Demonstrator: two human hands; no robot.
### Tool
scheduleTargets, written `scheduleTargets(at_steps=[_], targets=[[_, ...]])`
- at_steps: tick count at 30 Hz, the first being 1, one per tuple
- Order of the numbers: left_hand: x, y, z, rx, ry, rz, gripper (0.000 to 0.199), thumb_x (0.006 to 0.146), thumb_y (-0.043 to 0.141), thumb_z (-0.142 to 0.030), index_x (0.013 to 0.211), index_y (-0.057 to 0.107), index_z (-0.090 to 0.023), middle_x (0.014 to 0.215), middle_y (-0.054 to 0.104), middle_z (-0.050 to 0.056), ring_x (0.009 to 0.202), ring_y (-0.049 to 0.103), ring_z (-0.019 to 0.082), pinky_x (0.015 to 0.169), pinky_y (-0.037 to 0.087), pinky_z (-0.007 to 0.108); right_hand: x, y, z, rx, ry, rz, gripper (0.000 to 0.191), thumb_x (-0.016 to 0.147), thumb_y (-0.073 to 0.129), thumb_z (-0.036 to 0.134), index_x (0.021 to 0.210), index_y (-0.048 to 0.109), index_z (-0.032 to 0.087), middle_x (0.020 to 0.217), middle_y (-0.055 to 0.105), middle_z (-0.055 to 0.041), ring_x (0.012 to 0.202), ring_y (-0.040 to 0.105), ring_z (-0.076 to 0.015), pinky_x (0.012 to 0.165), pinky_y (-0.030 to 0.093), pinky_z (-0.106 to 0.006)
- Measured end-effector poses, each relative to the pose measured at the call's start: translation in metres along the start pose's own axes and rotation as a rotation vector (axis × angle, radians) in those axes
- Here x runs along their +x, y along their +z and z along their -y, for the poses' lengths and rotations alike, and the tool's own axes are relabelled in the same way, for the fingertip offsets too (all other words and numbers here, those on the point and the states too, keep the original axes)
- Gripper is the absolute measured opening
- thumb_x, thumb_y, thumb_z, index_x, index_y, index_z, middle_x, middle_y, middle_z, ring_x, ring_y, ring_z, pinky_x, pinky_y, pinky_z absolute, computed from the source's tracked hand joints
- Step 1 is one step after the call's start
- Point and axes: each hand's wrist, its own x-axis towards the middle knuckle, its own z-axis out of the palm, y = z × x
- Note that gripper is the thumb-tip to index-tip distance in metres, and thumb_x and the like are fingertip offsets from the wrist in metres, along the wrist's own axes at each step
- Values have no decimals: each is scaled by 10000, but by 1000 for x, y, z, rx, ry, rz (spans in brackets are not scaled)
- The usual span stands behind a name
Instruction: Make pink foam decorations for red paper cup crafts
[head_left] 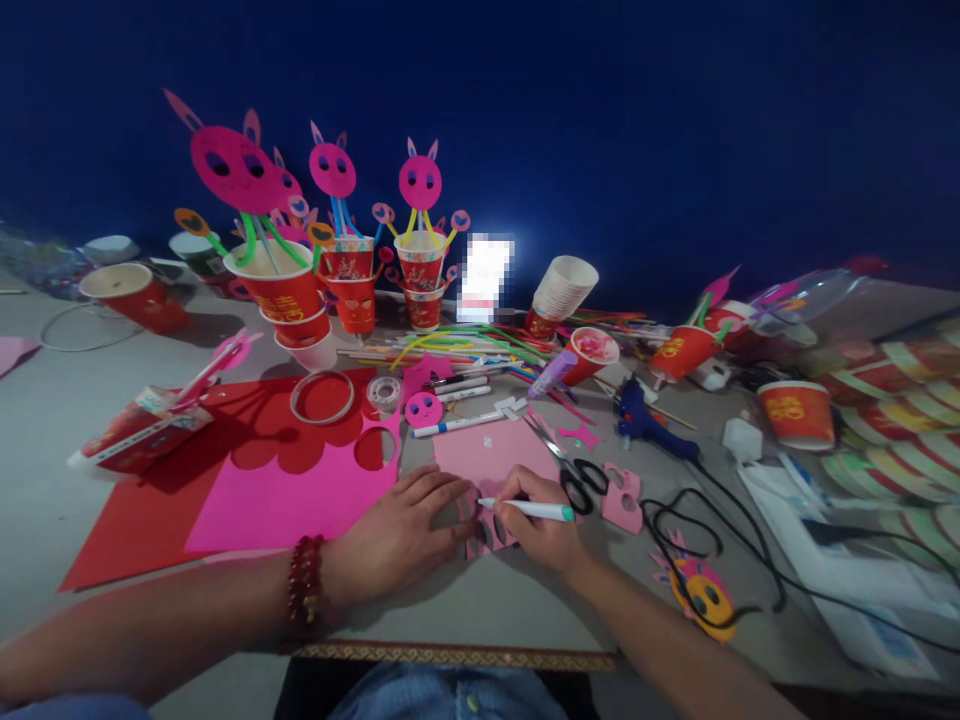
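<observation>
My right hand (541, 522) grips a white marker (541, 510) with a green end, its tip pointing left at a small piece of pink paper (491, 540) with cut-out holes. Lying flat with fingers stretched out, my left hand (412, 528) rests at the left side of that piece. A larger light pink sheet (472, 455) is just beyond both hands. Scissors (574, 475) with black handles lie to the right of the right hand. Under and left of my left arm are a magenta sheet (292, 505) with round cut-outs and a red sheet (112, 535).
Decorated red paper cups (281, 295) with pink paper faces stand at the back left. Stacked cups (562, 290), pipe cleaners (465, 345) and a lit, blurred-out screen (486, 275) are farther back. At right lie a blue glue gun (652, 425), its black cord (739, 520) and a yellow paper face (709, 605).
</observation>
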Motion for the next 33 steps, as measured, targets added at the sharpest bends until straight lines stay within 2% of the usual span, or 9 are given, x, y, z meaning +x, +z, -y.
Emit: scheduleTargets(at_steps=[25,33], targets=[[-1,-1,0,-19,-17,2,365,945,580,-306,1310,569,-320,1414,481,110,1285,453,280,1110,356,487,-1,-3,2,6,10,-1,132,744,492,165,622,505,214,536,516,44,478,456,-113,489,350,-238],[-1,0,1,-5,-3,-14,403,931,600,-289,1328,549,-323,1412,481,109,1279,462,281,1104,366,496,0,-1,3,68,54,-76,137,777,501,171,647,513,214,548,495,47,467,420,-110,474,330,-237]])
